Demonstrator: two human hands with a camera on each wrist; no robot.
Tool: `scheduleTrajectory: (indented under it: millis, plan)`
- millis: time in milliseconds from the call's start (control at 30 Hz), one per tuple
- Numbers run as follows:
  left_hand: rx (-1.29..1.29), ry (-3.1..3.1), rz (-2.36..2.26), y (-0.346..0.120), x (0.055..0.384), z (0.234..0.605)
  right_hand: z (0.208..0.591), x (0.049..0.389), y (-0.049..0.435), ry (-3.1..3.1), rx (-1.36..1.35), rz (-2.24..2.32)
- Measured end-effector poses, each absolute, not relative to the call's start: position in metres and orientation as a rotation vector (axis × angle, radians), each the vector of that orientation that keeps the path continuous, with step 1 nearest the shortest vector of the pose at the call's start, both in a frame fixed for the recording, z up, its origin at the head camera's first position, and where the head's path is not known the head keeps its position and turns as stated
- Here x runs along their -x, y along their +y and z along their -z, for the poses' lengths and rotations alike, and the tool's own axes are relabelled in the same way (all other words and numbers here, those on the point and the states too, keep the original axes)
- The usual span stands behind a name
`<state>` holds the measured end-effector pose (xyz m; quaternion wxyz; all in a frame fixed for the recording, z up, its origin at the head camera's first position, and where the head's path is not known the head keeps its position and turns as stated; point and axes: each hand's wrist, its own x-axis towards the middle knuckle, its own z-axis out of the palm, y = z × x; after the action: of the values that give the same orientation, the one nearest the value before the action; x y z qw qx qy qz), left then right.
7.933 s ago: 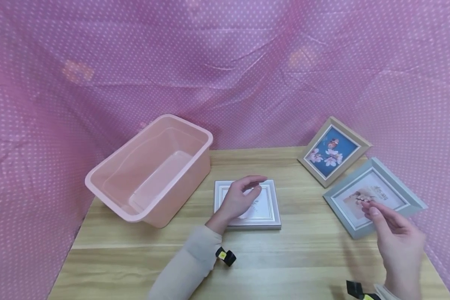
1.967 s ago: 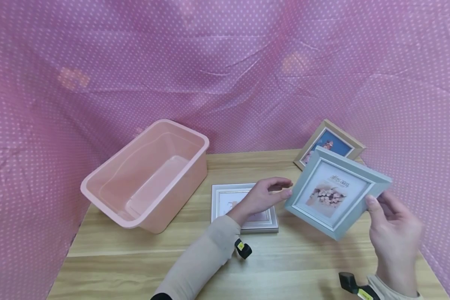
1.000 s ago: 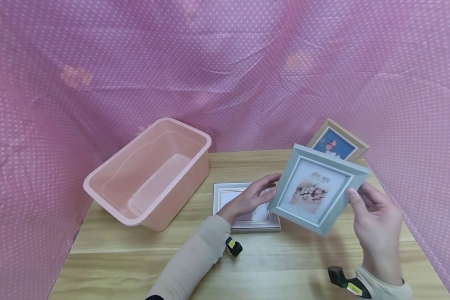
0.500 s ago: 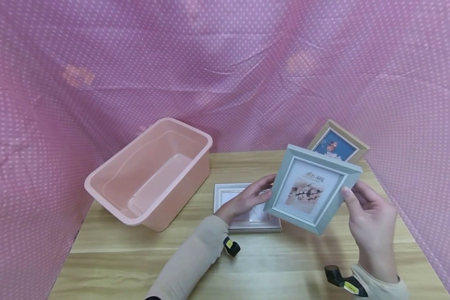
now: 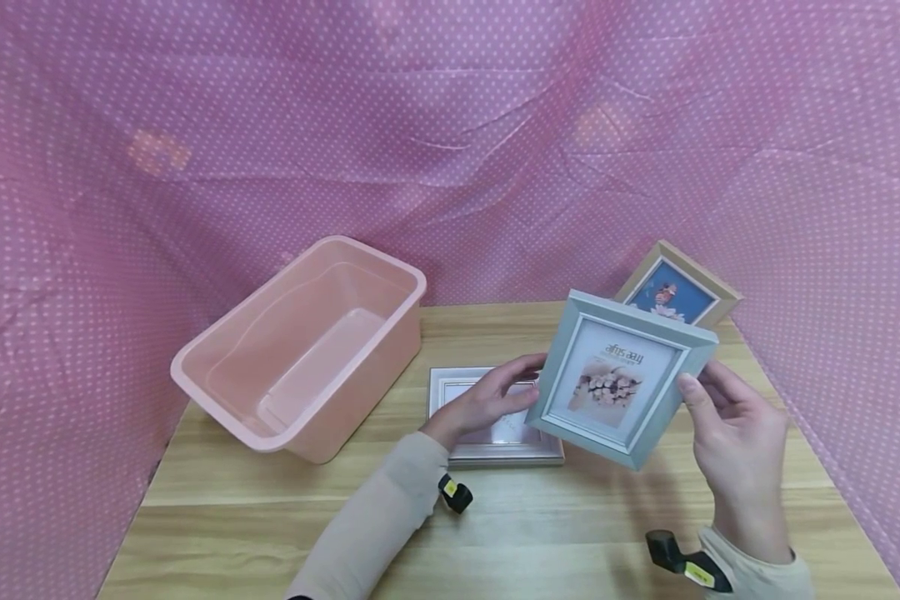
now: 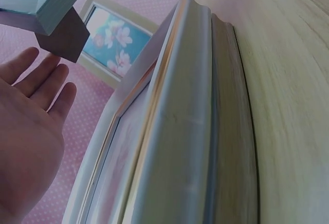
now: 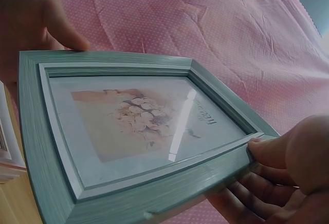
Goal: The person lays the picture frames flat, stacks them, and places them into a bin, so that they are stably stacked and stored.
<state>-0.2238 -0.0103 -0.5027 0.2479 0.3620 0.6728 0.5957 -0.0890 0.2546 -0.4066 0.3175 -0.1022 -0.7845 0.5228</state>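
My right hand (image 5: 740,450) pinches the right edge of a pale green picture frame (image 5: 558,367), thumb on the front and fingers behind. The frame is raised and tilted over the table, showing a blossom print. At its left edge is my left hand (image 5: 487,402), thumb close to the border. In the left wrist view the fingers (image 6: 43,85) are extended, with the frame's brown stand (image 6: 64,36) just beyond their tips. Below the left hand a silver-white picture frame (image 5: 442,385) lies face up, partly hidden by it; a tan layer (image 6: 234,131) shows underneath.
A pink plastic basin (image 5: 367,367) stands at the left of the wooden table (image 5: 495,533), nothing visible inside. A tan picture frame (image 5: 722,293) with a blue flower print stands at the back right, partly covered by the green one. Pink dotted cloth (image 5: 450,167) hangs around the table.
The green frame, earlier standing at the right, was picked up by my right hand and carried left to my left hand. Over the last half second both hands shifted slightly left with it.
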Motion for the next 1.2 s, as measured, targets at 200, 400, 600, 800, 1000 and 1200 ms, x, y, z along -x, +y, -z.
scheduleTrajectory:
  millis: [200, 400, 600, 800, 1000, 1200]
  plan:
    - [-1.024, 1.876, -1.607, -0.016, 0.225, 0.505, 0.408, 0.090, 0.254, -2.055, 0.277, -1.396]
    - [-1.046, 1.913, -1.598, -0.021, 0.225, 0.507, 0.409, 0.091, 0.254, -2.050, 0.303, -1.397]
    - [-1.007, 1.958, -1.588, -0.024, 0.222, 0.506, 0.409, 0.092, 0.254, -2.006, 0.283, -1.419]
    - [-0.985, 1.974, -1.540, -0.027, 0.218, 0.506, 0.410, 0.094, 0.256, -1.966, 0.255, -1.432]
    - [-0.987, 1.973, -1.537, -0.028, 0.217, 0.507, 0.411, 0.093, 0.256, -1.969, 0.245, -1.431]
    - [-0.997, 1.996, -1.537, -0.030, 0.217, 0.509, 0.411, 0.092, 0.254, -1.966, 0.253, -1.442]
